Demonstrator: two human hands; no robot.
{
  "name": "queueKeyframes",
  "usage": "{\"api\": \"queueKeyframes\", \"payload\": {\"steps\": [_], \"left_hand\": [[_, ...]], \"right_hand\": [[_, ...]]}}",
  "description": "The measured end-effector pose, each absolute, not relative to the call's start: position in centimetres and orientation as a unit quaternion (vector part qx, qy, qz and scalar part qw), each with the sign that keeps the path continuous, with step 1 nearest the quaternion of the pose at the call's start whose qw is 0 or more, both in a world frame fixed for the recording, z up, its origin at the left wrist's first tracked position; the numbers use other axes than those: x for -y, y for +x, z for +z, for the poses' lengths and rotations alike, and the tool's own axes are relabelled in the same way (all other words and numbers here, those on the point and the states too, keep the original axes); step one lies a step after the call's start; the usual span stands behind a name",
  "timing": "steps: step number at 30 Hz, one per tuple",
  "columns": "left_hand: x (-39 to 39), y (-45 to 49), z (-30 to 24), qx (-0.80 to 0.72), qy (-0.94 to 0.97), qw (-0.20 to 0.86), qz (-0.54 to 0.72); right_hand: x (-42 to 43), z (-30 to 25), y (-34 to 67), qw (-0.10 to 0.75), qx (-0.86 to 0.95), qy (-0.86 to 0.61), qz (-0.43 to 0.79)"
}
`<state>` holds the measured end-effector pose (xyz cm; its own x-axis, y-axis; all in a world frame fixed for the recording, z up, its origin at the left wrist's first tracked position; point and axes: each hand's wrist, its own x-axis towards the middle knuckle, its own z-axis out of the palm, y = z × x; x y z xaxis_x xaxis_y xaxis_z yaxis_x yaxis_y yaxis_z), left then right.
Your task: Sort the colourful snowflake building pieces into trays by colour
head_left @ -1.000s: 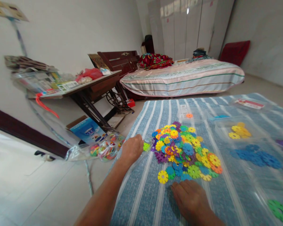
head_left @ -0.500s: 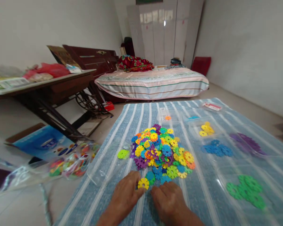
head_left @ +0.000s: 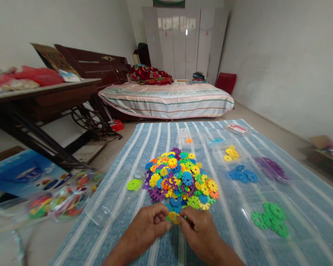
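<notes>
My left hand point(head_left: 148, 223) and my right hand point(head_left: 198, 225) meet at the near edge of a heap of flower-shaped plastic discs point(head_left: 180, 177). Between their fingertips is a yellow notched disc point(head_left: 173, 217), pinched from both sides. Bits of green show beside it at the fingers; whether they belong to a second held disc I cannot make out. Blue discs point(head_left: 175, 202) lie just beyond my fingers. The heap mixes yellow, blue, purple, orange and green pieces.
Clear plastic boxes on the right hold sorted discs: green point(head_left: 270, 220), blue point(head_left: 243, 174), purple point(head_left: 272, 169) and yellow point(head_left: 231, 153). An orange disc point(head_left: 189, 140) sits in another box at the back. Lime discs point(head_left: 134, 184) lie left of the heap. A striped cloth point(head_left: 122, 229) covers the surface.
The yellow disc has moved from beside my left thumb to between both hands. My right hand has come up against it, closer to my left. The view has turned slightly right.
</notes>
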<state>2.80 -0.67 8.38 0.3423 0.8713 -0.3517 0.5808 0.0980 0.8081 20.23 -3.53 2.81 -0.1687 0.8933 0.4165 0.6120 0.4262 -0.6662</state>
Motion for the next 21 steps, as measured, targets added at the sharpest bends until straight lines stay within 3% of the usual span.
{"api": "queueKeyframes", "payload": {"steps": [4, 7, 9, 12, 21], "left_hand": [[-0.1, 2.7, 8.2, -0.567, 0.670, 0.443, 0.181], [-0.3, 2.6, 7.5, -0.587, 0.681, 0.387, 0.204], [-0.2, 2.5, 6.9, -0.603, 0.685, 0.348, 0.215], [0.2, 2.5, 5.7, -0.612, 0.699, 0.299, 0.215], [0.4, 2.3, 3.3, -0.592, 0.755, 0.195, 0.204]], "right_hand": [[0.6, 7.0, 24.6, 0.397, 0.736, -0.548, 0.029], [-2.5, 9.7, 28.7, 0.368, 0.617, -0.673, -0.177], [-3.8, 10.3, 30.4, 0.348, 0.560, -0.717, -0.227], [-3.3, 9.0, 30.3, 0.348, 0.591, -0.697, -0.211], [2.1, 1.6, 23.5, 0.280, 0.753, -0.595, 0.010]]}}
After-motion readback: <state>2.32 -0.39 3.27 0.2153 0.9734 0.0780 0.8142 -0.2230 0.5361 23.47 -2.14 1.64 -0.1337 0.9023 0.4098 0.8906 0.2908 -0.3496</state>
